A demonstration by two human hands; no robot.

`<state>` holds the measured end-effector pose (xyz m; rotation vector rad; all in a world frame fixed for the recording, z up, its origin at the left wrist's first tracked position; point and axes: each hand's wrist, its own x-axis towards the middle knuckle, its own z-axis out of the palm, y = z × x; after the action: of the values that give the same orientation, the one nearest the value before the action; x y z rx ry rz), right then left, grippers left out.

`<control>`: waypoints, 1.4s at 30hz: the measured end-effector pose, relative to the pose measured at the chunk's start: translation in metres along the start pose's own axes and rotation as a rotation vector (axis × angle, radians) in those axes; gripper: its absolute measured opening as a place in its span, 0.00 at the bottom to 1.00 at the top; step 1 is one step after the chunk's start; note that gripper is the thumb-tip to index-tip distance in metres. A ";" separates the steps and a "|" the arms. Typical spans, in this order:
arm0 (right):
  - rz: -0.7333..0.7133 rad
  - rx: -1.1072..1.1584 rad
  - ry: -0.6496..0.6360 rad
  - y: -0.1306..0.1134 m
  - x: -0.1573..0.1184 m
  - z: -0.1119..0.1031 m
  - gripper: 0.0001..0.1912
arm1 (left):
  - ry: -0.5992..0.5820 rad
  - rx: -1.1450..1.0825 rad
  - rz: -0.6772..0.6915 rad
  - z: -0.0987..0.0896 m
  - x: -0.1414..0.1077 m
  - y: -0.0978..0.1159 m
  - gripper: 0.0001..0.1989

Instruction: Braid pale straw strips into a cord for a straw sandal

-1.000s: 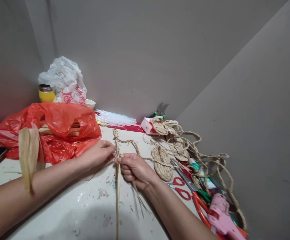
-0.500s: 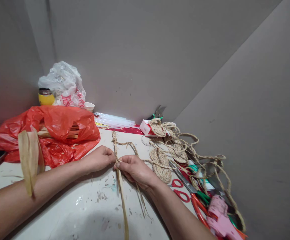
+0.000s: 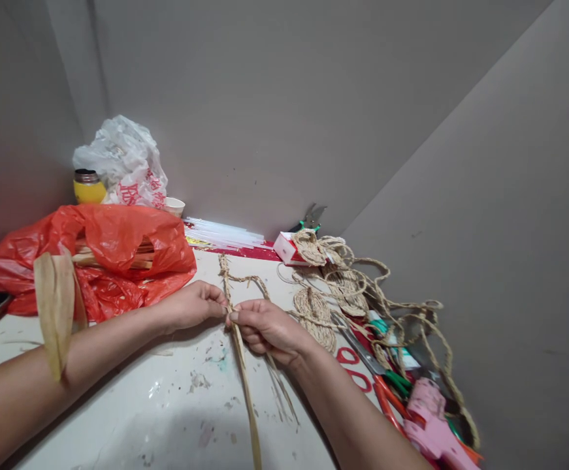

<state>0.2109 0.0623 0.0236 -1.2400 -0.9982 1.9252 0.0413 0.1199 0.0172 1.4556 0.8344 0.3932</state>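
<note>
A braided straw cord [image 3: 224, 274] runs toward me over the white table [image 3: 176, 398]. My left hand [image 3: 198, 305] pinches it from the left, fingers closed. Close beside it, my right hand [image 3: 262, 326] also grips the cord, thumb over forefinger, at the point where the braid meets loose strands. One long flat strip of dried husk [image 3: 245, 391] trails from there to the bottom edge. Thinner strands [image 3: 281, 388] hang below my right hand. A side length of cord [image 3: 259, 282] loops off to the right. My fingers hide the exact crossing of the strands.
An orange-red plastic bag [image 3: 117, 228] with dried husks lies at left; a husk piece [image 3: 56, 307] hangs from it. Right are coiled braided soles [image 3: 316, 316], red-handled scissors [image 3: 355, 372] and a pink glue gun [image 3: 428, 418]. Behind lie glue sticks [image 3: 225, 233]. Grey walls [image 3: 264, 130] enclose the table.
My two hands stay at the braid, and the left has shifted up very slightly. The long husk strip's lower end has swung a little to the right.
</note>
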 end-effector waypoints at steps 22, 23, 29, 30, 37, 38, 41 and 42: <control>-0.043 -0.065 0.028 -0.001 -0.001 0.001 0.13 | -0.220 -0.259 -0.249 -0.003 -0.003 0.008 0.13; -0.048 -0.080 0.033 -0.001 -0.001 0.001 0.13 | -0.230 -0.256 -0.245 -0.004 -0.003 0.008 0.12; -0.103 -0.313 0.108 0.002 0.001 0.000 0.13 | -0.213 -0.179 -0.204 -0.009 -0.002 0.008 0.10; -0.117 -0.357 0.122 0.002 0.001 0.000 0.13 | -0.204 -0.178 -0.215 -0.009 -0.002 0.007 0.10; -0.276 -0.777 0.264 0.004 -0.002 0.008 0.14 | -0.095 -0.129 -0.241 -0.002 0.001 0.003 0.09; -0.299 -0.848 0.289 0.005 -0.003 0.008 0.14 | -0.070 -0.098 -0.227 0.000 0.001 0.003 0.08; -0.332 -1.004 0.295 0.005 -0.006 0.006 0.13 | -0.008 -0.023 -0.192 0.004 0.000 0.004 0.07; -0.329 -1.033 0.288 0.005 -0.007 0.004 0.12 | 0.007 -0.002 -0.187 0.005 -0.001 0.004 0.07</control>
<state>0.2090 0.0532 0.0236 -1.6586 -1.9805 0.8922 0.0453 0.1164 0.0212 1.3616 0.9665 0.2582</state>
